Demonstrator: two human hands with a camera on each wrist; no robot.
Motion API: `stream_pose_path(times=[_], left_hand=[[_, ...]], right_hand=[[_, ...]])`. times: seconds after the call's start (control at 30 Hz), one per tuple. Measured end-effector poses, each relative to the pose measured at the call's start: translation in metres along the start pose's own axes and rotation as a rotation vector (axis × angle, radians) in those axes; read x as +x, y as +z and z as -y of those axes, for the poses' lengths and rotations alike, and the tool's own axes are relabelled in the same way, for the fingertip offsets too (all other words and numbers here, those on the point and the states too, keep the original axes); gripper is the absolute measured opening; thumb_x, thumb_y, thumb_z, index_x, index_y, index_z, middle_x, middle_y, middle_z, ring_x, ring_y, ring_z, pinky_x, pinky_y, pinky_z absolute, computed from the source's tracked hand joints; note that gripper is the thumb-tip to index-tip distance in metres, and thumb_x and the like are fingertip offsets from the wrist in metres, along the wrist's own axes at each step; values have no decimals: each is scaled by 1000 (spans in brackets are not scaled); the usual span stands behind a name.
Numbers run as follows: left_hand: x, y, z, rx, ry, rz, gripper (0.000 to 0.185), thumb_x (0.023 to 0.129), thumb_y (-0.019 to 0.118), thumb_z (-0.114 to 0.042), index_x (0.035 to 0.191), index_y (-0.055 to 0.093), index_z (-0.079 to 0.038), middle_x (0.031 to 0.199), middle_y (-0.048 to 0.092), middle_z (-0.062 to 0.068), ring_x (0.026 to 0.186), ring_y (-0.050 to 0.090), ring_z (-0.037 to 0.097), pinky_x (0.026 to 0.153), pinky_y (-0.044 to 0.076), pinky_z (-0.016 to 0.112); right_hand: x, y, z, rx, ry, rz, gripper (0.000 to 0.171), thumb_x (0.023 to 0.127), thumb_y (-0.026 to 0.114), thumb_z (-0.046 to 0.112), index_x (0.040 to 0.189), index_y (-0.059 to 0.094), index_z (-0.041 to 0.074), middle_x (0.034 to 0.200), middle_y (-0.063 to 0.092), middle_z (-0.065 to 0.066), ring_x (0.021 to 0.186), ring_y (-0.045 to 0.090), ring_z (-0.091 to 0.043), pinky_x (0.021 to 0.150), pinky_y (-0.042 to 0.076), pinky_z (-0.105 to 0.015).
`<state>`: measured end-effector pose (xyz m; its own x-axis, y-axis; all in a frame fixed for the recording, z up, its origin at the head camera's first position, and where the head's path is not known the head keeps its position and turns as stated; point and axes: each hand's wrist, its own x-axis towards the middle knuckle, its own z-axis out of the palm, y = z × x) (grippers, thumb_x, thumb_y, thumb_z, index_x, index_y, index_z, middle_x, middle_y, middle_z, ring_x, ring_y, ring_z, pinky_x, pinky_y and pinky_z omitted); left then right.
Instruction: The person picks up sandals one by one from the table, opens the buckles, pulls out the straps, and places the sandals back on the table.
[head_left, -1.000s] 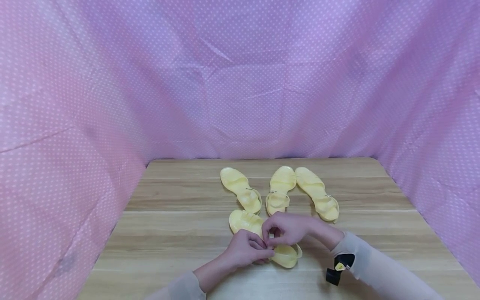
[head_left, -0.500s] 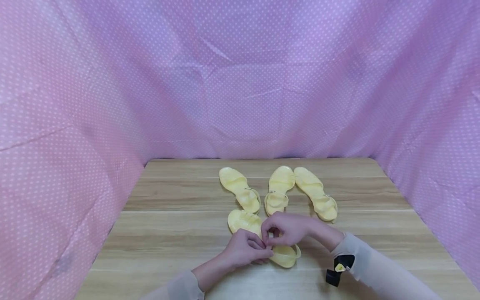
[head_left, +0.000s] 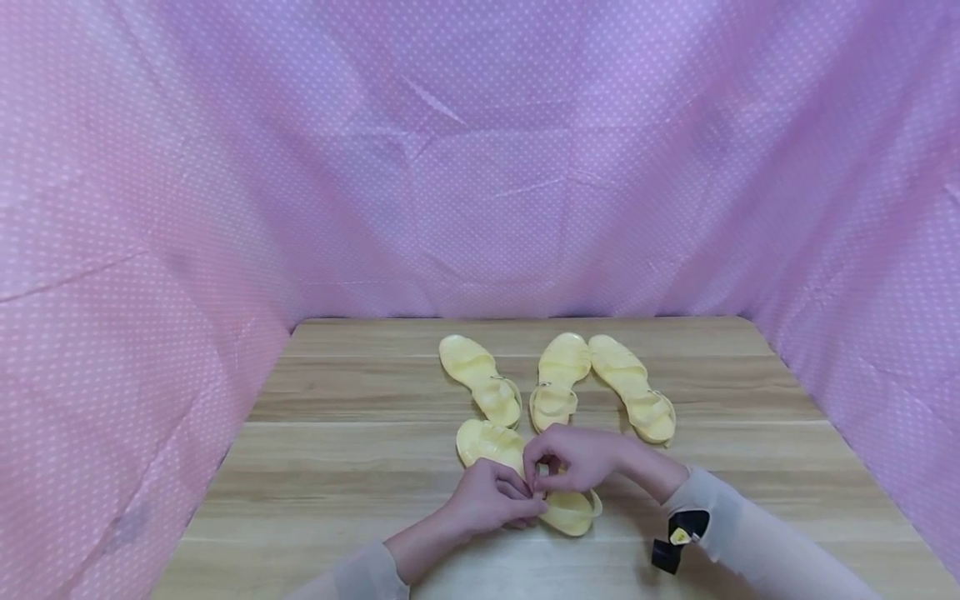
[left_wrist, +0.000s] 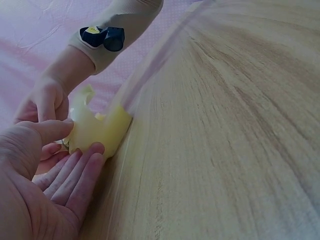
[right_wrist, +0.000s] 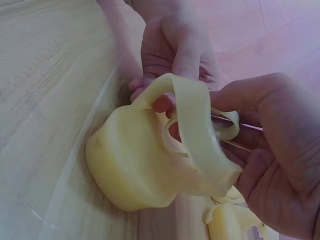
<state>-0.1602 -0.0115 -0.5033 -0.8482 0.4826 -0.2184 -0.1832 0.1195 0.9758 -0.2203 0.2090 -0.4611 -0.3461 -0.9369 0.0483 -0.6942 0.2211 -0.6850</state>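
A pale yellow sandal [head_left: 568, 514] lies at the front of the table, its toe part pointing away to the left and its middle covered by both hands. My left hand [head_left: 487, 497] holds it from the left; in the left wrist view the thumb and fingers [left_wrist: 82, 172] close on the heel side [left_wrist: 100, 130]. My right hand [head_left: 573, 458] pinches at the strap near its fastening, fingertips meeting the left ones. The right wrist view shows the wide heel strap [right_wrist: 192, 125] arching over the heel [right_wrist: 125, 160], with a thin strap end [right_wrist: 230, 129] looping by the right fingers.
Behind the hands lie three more yellow sandals: one at left [head_left: 480, 379], one in the middle [head_left: 564, 367], one at right [head_left: 633, 387]. They rest on a wooden table [head_left: 337, 467]. Pink dotted cloth [head_left: 480, 167] encloses the back and sides.
Both hands stay at the same spot on the sandal, with only slight fingertip movement. The other sandals have not moved.
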Motion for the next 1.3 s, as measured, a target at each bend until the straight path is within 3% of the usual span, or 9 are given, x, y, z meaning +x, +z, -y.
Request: stream_pose_path(times=[0.23, 0.4, 0.53, 0.6, 0.73, 0.83, 0.97, 1.13, 1.3], left_hand=[[-1, 1, -1, -1, 0, 7, 16, 82, 89, -5, 87, 76, 3, 77, 79, 21, 67, 79, 25, 61, 66, 33], [-1, 2, -1, -1, -6, 7, 16, 83, 89, -5, 87, 75, 4, 77, 79, 22, 66, 79, 24, 61, 66, 33], [-2, 1, -2, 10, -2, 12, 16, 83, 89, -5, 87, 76, 3, 77, 79, 21, 67, 79, 25, 61, 66, 33], [-4, 0, -4, 53, 11, 15, 16, 82, 91, -9, 85, 77, -1, 74, 79, 17, 66, 79, 23, 60, 64, 29], [-13, -9, -21, 294, 45, 16, 32, 75, 97, -33, 78, 75, -11, 59, 72, -1, 55, 67, 9, 53, 52, 21], [-20, -21, -39, 447, 77, 23, 46, 67, 99, -47, 86, 79, -11, 68, 74, -6, 61, 66, 5, 57, 52, 22], [-20, -30, -54, 450, 93, 52, 50, 76, 93, -44, 104, 82, -4, 88, 83, 3, 77, 76, 11, 69, 62, 28], [-8, -17, -42, 415, 164, 5, 31, 84, 91, -35, 89, 83, -6, 77, 81, 3, 67, 75, 6, 62, 62, 24], [3, -3, -26, 432, 298, -69, 16, 81, 93, -21, 80, 83, -8, 70, 79, 3, 55, 67, -5, 54, 59, 20]], right_hand=[[0, 3, -1, 26, 11, 9, 8, 102, 69, 11, 94, 72, 14, 92, 74, 4, 88, 63, 6, 75, 61, -17], [-1, 3, -2, 21, 24, 2, 13, 101, 65, 7, 91, 68, 14, 83, 69, 4, 77, 54, 11, 65, 54, -13], [-1, 4, -1, 55, 26, -7, 13, 105, 63, 10, 94, 66, 15, 81, 68, 4, 73, 55, 11, 63, 55, -14], [-1, 4, 0, 59, 19, -22, 9, 106, 65, 16, 97, 67, 16, 83, 69, 5, 74, 56, 11, 64, 57, -16], [-1, 6, 4, 58, 2, -63, 11, 105, 69, 27, 104, 69, 16, 91, 72, 6, 80, 63, 8, 72, 61, -19], [-2, 5, 7, -3, -31, -104, 10, 103, 71, 25, 105, 71, 15, 96, 74, 6, 89, 67, 5, 81, 62, -21], [-7, -1, 9, -138, -59, -138, 5, 100, 74, 18, 104, 75, 16, 100, 76, 7, 99, 69, 0, 93, 60, -24], [-14, -6, 4, -144, 13, -87, 7, 98, 76, 16, 105, 77, 18, 102, 79, 10, 101, 71, 1, 97, 59, -23], [-17, -5, -8, 26, 93, -77, 5, 99, 76, 15, 104, 77, 18, 101, 79, 8, 99, 72, 0, 93, 62, -25]])
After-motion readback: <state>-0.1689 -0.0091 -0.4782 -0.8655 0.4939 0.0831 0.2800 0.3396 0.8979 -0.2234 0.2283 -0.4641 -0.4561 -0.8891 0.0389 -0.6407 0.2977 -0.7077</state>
